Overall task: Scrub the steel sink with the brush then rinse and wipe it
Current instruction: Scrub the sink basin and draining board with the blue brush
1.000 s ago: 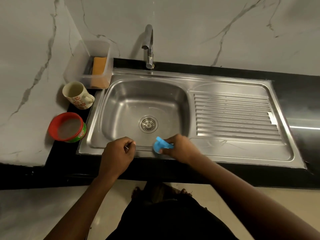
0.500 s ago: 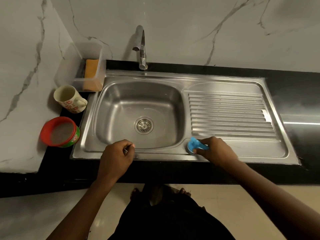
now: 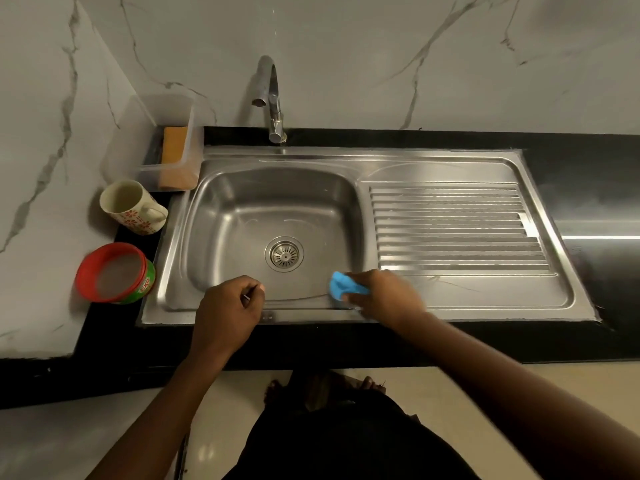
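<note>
The left forearm (image 3: 166,403) and right forearm (image 3: 502,375) are bare down to the left hand (image 3: 228,306) and right hand (image 3: 384,296). A loose black garment (image 3: 346,441) covers the body at the near edge. Bare toes (image 3: 273,388) show just beyond it.

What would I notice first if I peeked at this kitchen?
The bright blue cloth stands out, gripped by the right hand on the front rim of the shiny steel sink. Next comes the red tub on the dark counter left of the sink, with a flowery mug just behind it.
</note>
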